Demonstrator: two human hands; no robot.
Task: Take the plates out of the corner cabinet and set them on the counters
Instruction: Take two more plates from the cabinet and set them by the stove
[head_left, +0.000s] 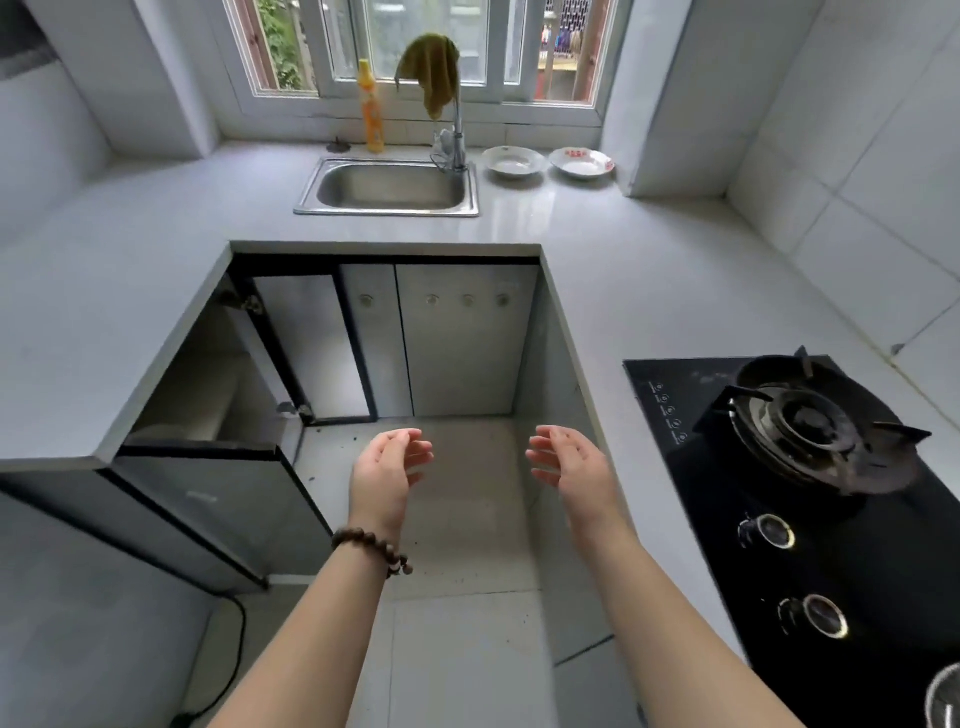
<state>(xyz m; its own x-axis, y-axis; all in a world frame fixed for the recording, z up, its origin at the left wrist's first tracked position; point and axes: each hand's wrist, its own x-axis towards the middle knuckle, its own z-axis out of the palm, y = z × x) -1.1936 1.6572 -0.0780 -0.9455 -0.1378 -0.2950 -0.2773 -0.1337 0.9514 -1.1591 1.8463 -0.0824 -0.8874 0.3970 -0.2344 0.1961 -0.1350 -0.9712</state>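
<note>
A plain white plate (513, 161) and a red-patterned plate (582, 162) sit side by side on the bench (597, 249) at one o'clock. The corner cabinet (208, 374) stands open at nine o'clock, its contents unclear. The left grip (387, 467) and right grip (569, 462) are released.

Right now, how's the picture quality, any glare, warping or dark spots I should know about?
Head view: daylight enters through the window; a soft sheen lies on the counter right of the sink; wide-angle warping bends the counter edges; the open corner cabinet is dim inside, its contents hard to read; the left hand and right hand look slightly soft.
</note>
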